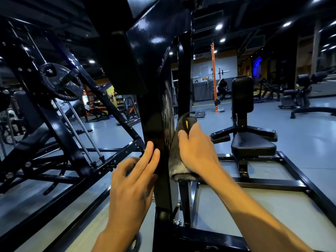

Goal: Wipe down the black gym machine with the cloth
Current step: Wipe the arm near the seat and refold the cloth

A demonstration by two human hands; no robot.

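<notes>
The right hand's fingers (183, 135) curl over the top of the grey cloth (179, 157), pressing it flat against the right face of the black upright post (160, 135) at the centre of the frame. The left hand (132, 182) rests loose and holds nothing, two straight fingertips touching the post's left face. A good wipe probably wants even palm pressure and long overlapping strokes (pale smears show just above the cloth), the left hand steadying.
</notes>
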